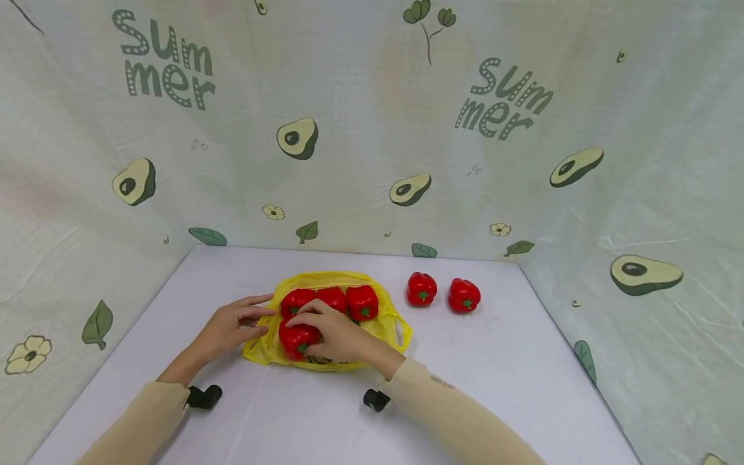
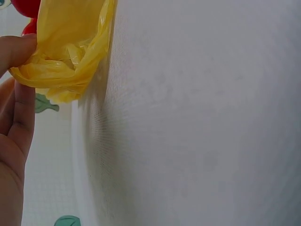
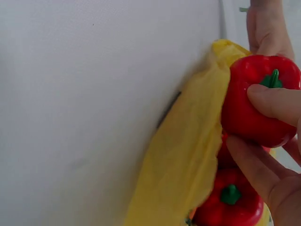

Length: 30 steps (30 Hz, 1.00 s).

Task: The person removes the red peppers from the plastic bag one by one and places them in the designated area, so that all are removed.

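A yellow plastic bag [image 1: 380,331] lies spread on the table with red bell peppers in its opening. Three of them, such as this red pepper [image 1: 362,303], sit in a row toward the back. My right hand [image 1: 337,332] grips another red bell pepper [image 3: 256,106] by its sides, over the bag's front left part; its green stem shows beside the thumb. At the bag's left edge my left hand [image 1: 235,326] pinches the rim between thumb and fingers, seen in the left wrist view at the yellow film [image 2: 51,70].
Two more red bell peppers, one nearer [image 1: 421,289] and one farther right [image 1: 464,296], stand on the white table [image 1: 494,387] right of the bag. A pale curtain [image 1: 349,84] printed with avocados hangs behind and along both sides.
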Each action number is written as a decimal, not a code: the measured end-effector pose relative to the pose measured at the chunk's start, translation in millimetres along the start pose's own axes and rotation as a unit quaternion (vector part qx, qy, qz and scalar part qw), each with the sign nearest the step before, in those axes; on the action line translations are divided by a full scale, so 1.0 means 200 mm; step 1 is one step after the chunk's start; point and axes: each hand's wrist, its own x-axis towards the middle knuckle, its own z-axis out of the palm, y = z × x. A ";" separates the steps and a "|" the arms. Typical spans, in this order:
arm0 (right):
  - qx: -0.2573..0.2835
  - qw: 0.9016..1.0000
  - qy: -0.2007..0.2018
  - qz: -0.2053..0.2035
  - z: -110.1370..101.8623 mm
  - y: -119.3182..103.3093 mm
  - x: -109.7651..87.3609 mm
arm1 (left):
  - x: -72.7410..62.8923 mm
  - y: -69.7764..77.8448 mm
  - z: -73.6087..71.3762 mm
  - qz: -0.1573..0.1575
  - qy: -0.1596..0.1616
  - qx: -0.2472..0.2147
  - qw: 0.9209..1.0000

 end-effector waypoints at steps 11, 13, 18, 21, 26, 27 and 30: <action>0.016 0.998 0.032 0.047 -0.16 0.02 -0.11 | 0.01 0.00 0.01 -0.004 0.001 -0.004 1.000; 0.020 0.998 0.040 0.054 -0.20 0.02 -0.13 | 0.01 0.00 0.01 -0.004 0.002 -0.002 1.000; 0.030 0.996 0.060 0.063 -0.29 0.03 -0.18 | 0.01 0.01 0.01 0.000 0.003 0.006 1.000; 0.030 0.995 0.071 0.069 -0.33 0.05 -0.21 | 0.01 0.01 0.01 -0.001 0.003 0.008 1.000; 0.023 0.993 0.090 0.079 -0.42 0.09 -0.26 | 0.00 0.02 0.01 -0.008 0.004 0.008 1.000; 0.023 0.992 0.094 0.081 -0.44 0.10 -0.27 | 0.00 0.02 0.01 -0.009 0.004 0.007 1.000; 0.030 0.990 0.103 0.089 -0.50 0.13 -0.31 | 0.00 0.03 0.01 -0.010 0.005 0.007 1.000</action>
